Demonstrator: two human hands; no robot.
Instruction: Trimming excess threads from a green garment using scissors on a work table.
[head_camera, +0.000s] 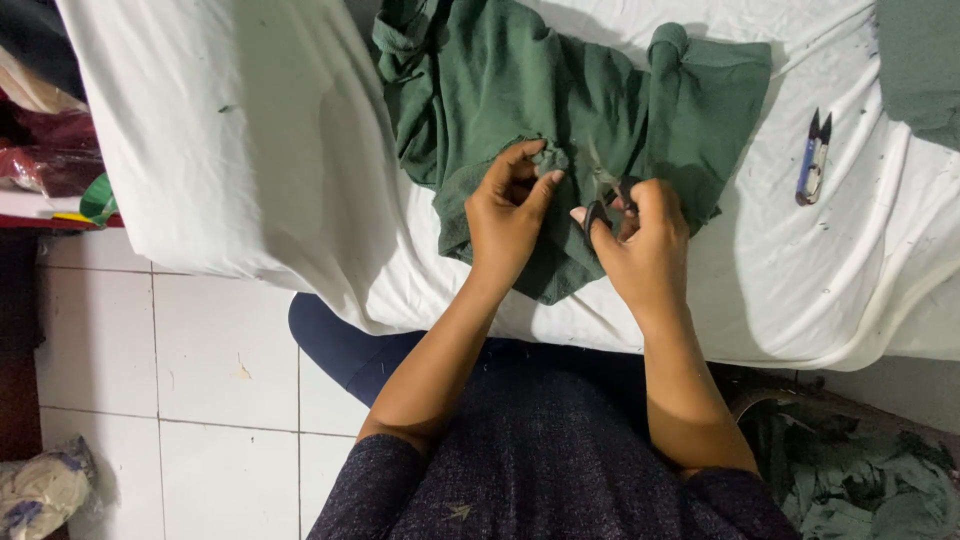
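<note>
1. at the near edge of the white-covered surface, our left hand pinches a fold of the green garment, which lies spread on the cloth.
2. our right hand grips small thread snips, blades at the pinched spot.
3. we judge the step as trimming loose threads; next calls for a careful snip clear of the fabric.
4. spare blue snips lie to the right.

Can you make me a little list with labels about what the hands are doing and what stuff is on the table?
Left hand: pinches a fold of the green cloth
Right hand: holds small scissors against the cloth
Table cover: white sheet with bits of thread on it
Spare tool: blue thread snips, lying apart on the right
Floor: white tiles, green scraps
</note>
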